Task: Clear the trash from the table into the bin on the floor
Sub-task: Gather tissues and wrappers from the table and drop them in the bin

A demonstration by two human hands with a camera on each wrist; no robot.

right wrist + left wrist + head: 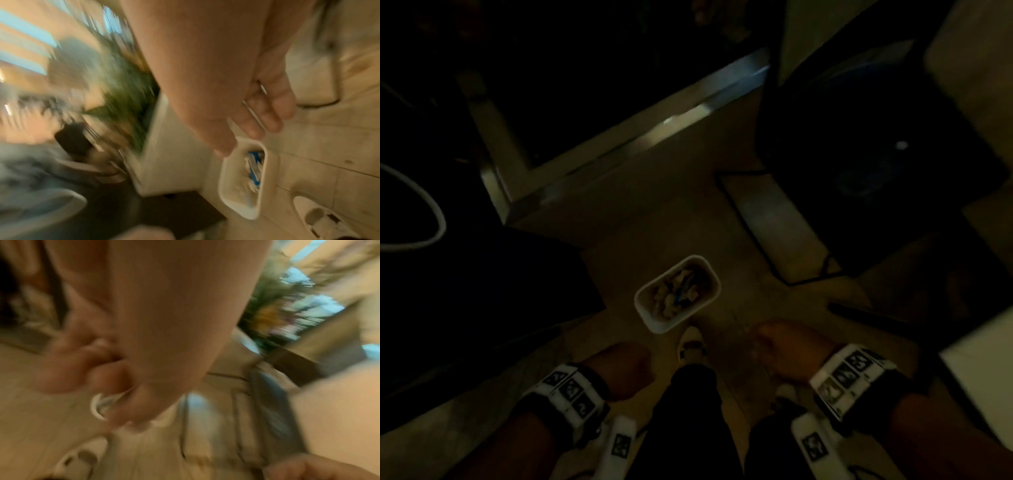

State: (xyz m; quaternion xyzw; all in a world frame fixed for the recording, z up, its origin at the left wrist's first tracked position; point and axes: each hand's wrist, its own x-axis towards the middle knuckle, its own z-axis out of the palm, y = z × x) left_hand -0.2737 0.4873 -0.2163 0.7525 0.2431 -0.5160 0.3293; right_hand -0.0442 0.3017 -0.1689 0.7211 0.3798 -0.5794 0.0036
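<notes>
A small white bin (677,294) stands on the pale floor, with crumpled paper and a blue scrap inside. In the dim head view both hands hang low in front of my legs, nearer to me than the bin. My left hand (621,370) is down to the bin's left, its fingers (68,378) loosely curled with nothing seen in them. Behind them shows the bin (96,405) rim. My right hand (784,349) is to the bin's right, its fingers (265,113) relaxed and empty just above the bin (240,181). Both wrist views are blurred.
A metal table frame (619,137) runs across the floor beyond the bin. Dark furniture (465,301) stands at the left, with a white cable (431,236) on it. A dark-edged mat (770,222) lies at the right. My white shoe (690,346) is just below the bin. A white planter (164,146) stands nearby.
</notes>
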